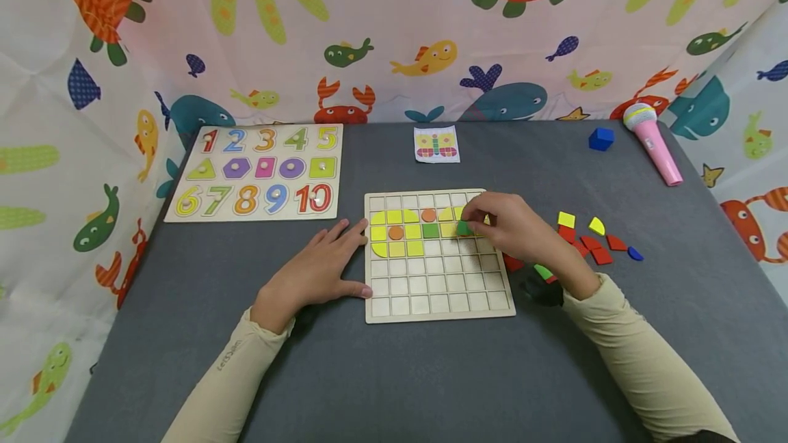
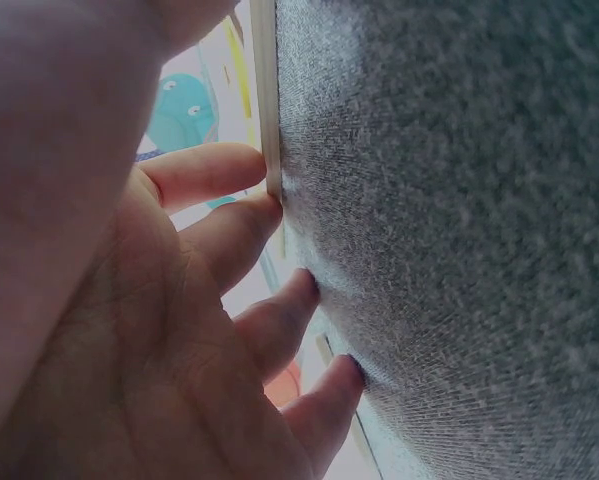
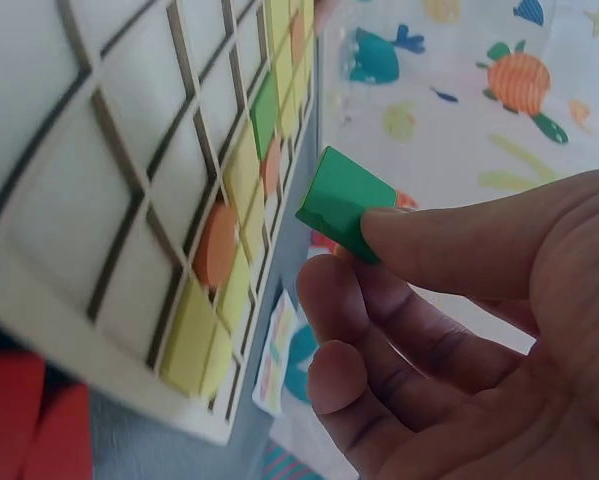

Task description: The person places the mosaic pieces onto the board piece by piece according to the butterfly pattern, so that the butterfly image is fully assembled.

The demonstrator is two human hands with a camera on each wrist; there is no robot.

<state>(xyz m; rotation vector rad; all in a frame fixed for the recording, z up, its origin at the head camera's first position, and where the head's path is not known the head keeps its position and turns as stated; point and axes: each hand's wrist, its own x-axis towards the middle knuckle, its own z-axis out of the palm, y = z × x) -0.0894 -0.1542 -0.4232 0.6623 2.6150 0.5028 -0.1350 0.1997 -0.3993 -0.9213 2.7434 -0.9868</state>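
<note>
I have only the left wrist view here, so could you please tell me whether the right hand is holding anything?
Observer: Yes, the right hand pinches a green piece.

Operator: Thank you; has anything of that colour already been set in place?

Observer: Yes, the head view shows a green square sitting in a cell of the grid board.

Operator: And would you kindly say what lies on the table to the board's right, near the right forearm?

Observer: Loose pieces lie there, most of them red.
</note>
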